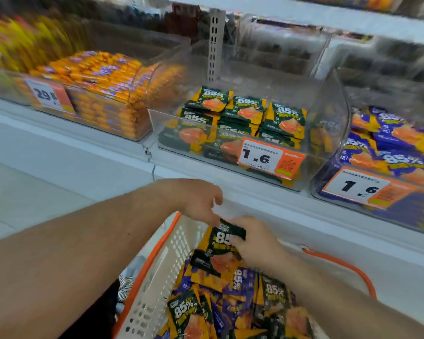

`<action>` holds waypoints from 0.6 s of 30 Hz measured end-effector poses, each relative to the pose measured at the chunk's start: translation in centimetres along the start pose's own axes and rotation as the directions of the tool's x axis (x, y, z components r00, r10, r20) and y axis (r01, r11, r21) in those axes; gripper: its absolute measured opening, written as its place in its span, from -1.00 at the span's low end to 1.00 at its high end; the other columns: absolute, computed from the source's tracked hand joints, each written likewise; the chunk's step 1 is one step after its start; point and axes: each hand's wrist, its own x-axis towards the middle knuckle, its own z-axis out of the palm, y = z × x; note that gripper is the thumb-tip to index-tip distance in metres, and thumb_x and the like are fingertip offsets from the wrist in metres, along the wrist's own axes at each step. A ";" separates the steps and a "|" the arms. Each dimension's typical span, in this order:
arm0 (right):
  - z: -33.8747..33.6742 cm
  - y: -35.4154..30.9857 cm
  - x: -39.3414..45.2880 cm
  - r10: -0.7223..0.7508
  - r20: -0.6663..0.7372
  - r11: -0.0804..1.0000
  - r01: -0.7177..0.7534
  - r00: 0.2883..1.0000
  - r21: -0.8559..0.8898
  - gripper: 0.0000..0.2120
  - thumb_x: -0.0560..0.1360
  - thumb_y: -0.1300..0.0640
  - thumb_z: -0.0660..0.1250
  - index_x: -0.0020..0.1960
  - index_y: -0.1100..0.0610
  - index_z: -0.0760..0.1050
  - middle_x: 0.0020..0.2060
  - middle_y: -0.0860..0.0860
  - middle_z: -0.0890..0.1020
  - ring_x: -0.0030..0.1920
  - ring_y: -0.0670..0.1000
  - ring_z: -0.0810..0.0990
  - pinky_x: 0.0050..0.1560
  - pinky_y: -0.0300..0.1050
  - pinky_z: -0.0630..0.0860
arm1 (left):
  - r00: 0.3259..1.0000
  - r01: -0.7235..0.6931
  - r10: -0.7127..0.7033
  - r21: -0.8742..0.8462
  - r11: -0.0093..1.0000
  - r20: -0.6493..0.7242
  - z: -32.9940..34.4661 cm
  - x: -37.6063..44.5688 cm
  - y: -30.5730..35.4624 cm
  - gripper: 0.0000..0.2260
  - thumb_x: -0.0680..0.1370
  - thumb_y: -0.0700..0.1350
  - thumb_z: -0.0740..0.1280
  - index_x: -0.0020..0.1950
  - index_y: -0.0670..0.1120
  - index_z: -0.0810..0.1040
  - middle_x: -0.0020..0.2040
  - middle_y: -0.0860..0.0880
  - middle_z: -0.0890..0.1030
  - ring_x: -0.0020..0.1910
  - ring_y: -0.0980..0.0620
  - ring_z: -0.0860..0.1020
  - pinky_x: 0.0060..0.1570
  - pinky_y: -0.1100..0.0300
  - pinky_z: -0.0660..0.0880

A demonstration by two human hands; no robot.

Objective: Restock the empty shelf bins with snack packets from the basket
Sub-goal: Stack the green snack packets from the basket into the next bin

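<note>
shelf bins (pixel 250 133) behind; right hand (pixel 257 243) pinches upright green packet (pixel 224 241) over basket (pixel 157 277), left hand (pixel 198 199) relaxed.

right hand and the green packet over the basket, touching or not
Touching. The head view shows the right hand with its fingers curled over the green packet, pinching it above the basket.

Head view – looks down, close, at shelf (pixel 267 204)
</note>
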 end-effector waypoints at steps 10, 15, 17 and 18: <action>-11.3 -10.6 0.6 -0.224 -0.261 0.962 0.255 0.939 0.092 -0.81 0.51 0.20 0.40 0.10 0.05 0.57 -0.05 -0.06 0.61 -0.04 -0.01 0.57 -0.06 -0.15 0.49 | 0.922 -0.317 0.091 -0.601 0.733 -0.376 -4.2 -4.8 -3.0 -0.79 0.45 -0.25 0.44 0.06 -0.24 0.58 0.00 -0.19 0.68 0.00 -0.16 0.65 0.05 -0.09 0.55; -13.1 -13.1 1.5 -0.055 -0.634 0.910 0.300 0.771 0.286 -0.68 0.43 0.21 0.45 -0.04 -0.07 0.34 -0.15 -0.11 0.50 -0.27 -0.07 0.49 -0.23 -0.12 0.46 | 0.796 -0.500 -0.138 -0.769 0.399 -0.590 -5.9 -5.8 -3.5 -0.87 0.52 -0.37 0.35 0.00 -0.19 0.60 -0.14 -0.11 0.70 -0.19 0.03 0.64 -0.12 0.10 0.59; -13.6 -14.0 2.1 -0.055 -0.618 0.915 0.287 0.784 0.284 -0.68 0.41 0.20 0.47 -0.09 -0.02 0.33 -0.17 -0.08 0.50 -0.28 -0.04 0.48 -0.26 -0.14 0.43 | 0.764 -0.544 -0.211 -0.784 0.299 -0.610 -6.3 -5.7 -3.5 -0.85 0.54 -0.36 0.34 0.05 -0.19 0.61 -0.08 -0.14 0.70 -0.17 0.00 0.65 -0.10 0.08 0.60; -13.9 -14.8 2.5 -0.072 -0.573 0.923 0.272 0.816 0.272 -0.68 0.39 0.21 0.49 -0.09 0.01 0.35 -0.20 -0.06 0.48 -0.29 -0.02 0.44 -0.29 -0.16 0.42 | 0.753 -0.553 -0.242 -0.788 0.272 -0.612 -6.6 -5.6 -3.6 -0.86 0.54 -0.34 0.34 0.05 -0.18 0.61 -0.07 -0.15 0.70 -0.16 -0.02 0.65 -0.09 0.06 0.59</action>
